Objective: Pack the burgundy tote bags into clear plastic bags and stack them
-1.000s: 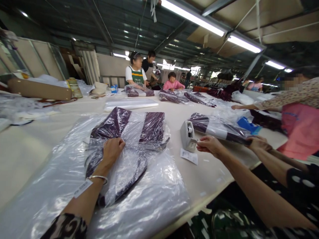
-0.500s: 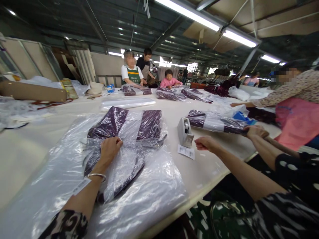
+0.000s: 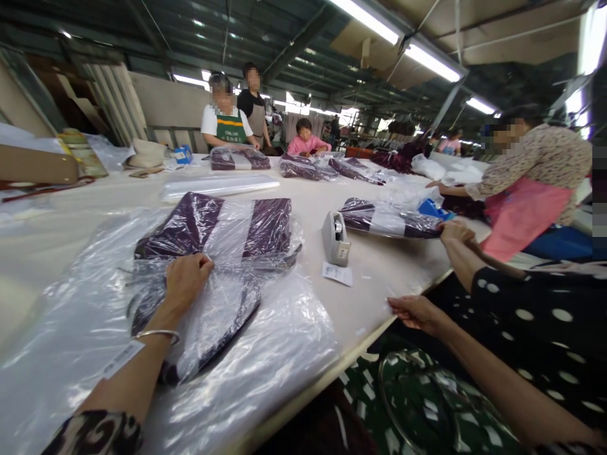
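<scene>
Paper label [image 3: 337, 273]: illegible. Wrapped bundle [image 3: 270, 227]: long axis near to far. Left hand [image 3: 186, 281]: fingers bunched, gripping plastic [image 3: 237, 268]. Right hand [image 3: 417, 314]: fingertips pinched together, contents unclear.

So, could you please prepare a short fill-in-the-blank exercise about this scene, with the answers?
1. The person's ____ hand rests on the nearest plastic-wrapped bundle.
2. In the picture, the tape dispenser stands to the ____ of that bundle.
3. The striped apron at the back is mainly ____.

Missing words: left; right; green.
</scene>
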A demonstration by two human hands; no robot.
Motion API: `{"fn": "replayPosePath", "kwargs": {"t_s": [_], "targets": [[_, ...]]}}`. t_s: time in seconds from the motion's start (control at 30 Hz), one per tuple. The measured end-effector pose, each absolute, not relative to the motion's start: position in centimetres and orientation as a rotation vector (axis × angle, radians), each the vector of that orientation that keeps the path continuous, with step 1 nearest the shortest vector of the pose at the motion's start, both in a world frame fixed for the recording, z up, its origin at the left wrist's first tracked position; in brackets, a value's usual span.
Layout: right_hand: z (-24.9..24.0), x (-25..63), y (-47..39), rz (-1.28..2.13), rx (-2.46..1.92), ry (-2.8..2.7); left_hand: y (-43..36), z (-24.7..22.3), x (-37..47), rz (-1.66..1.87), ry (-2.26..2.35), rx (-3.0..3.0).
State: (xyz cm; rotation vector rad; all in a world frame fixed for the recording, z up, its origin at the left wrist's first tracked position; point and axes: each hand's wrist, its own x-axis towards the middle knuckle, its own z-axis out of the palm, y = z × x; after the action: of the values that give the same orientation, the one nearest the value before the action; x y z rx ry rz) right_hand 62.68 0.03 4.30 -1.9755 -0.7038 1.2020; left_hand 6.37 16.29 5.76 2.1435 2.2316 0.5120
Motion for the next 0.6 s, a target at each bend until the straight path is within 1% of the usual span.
{"fn": "replayPosePath", "kwargs": {"t_s": [0.13,0.37,0.43,0.6], "targets": [[4.5,62.2,0.5,1.155,-2.106,-0.716,16.3,5.8,6.4,0.492,2.252,2.136],[3.1,63.1,-0.6,1.096,-2.113,-0.688,16.3,5.7,6.5,0.509,2.241,2.134],[2.4,63.1,-1.1,1.138,-2.047,-0.62,16.3,5.6,6.5,0.524,2.245,2.125],[0.3,62.3,-2.1,1.335,-1.713,-0.338,16.3,5.5,6.5,0.556,2.233,2.125]]}}
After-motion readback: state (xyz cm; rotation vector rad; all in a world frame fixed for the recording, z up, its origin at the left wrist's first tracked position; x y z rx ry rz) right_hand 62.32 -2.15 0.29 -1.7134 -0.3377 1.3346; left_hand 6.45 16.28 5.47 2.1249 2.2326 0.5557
